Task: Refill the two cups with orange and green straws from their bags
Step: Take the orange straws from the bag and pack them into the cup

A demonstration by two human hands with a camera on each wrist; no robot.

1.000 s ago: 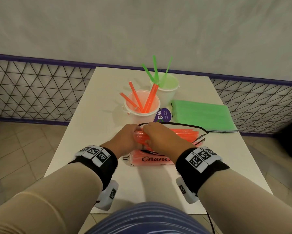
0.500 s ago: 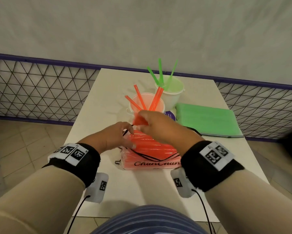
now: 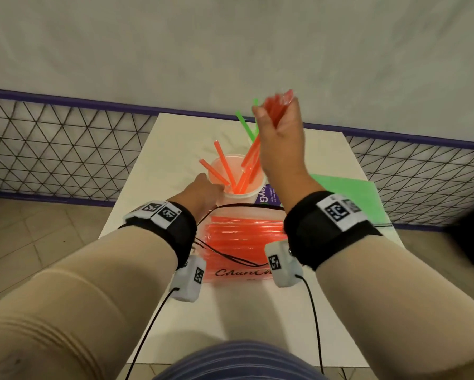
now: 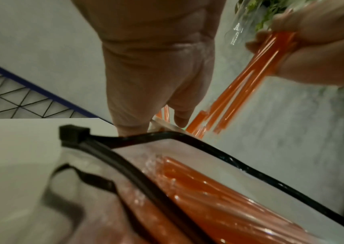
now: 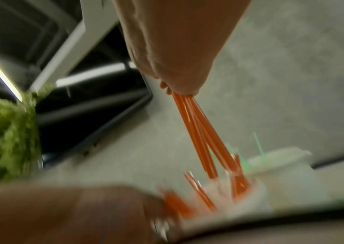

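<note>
Lifting since before: right hand [image 3: 281,133] grasping orange straws [image 3: 251,157] over cup [image 3: 237,185]; left hand [image 3: 203,192] fingers on cup, grip unclear.

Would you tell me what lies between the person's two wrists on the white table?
In the head view, the clear black-zippered bag of orange straws lies open between the wrists, nearer than the orange-straw cup.

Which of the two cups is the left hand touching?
The left hand touches the near cup, the one with orange straws, at its rim. The far cup with green straws stands behind it, untouched.
</note>
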